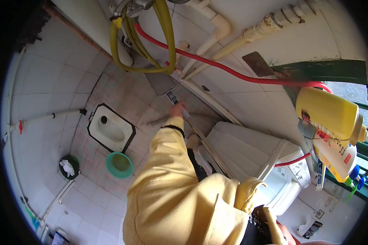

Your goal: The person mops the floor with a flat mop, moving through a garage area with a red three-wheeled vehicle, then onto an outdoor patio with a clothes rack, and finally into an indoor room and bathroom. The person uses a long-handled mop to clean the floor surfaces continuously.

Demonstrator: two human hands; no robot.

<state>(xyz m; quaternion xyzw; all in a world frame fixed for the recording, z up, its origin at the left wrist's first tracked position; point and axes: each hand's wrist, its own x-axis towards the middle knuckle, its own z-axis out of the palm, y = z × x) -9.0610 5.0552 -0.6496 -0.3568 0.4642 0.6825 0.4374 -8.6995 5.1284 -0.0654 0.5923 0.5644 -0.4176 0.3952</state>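
My left arm, in a yellow sleeve with a dark band at the wrist, reaches forward over the floor. My left hand (177, 110) is closed around the handle of a dustpan-like tool with a flat grey pan (158, 83), which lies low by the pipes at the wall. A long thin stick (210, 148) runs back from beside the hand toward my body; whether it belongs to the same tool I cannot tell. My right hand does not show; at the lower right edge is a reddish patch too unclear to name.
A squat toilet (119, 131) is set in the tiled floor, with a turquoise basin (119, 165) and a dark bin (69, 166) near it. A white washing machine (243, 149) stands right. Yellow hose loops (167, 36), a red hose (216, 65) and bottles (329, 116) hang close overhead.
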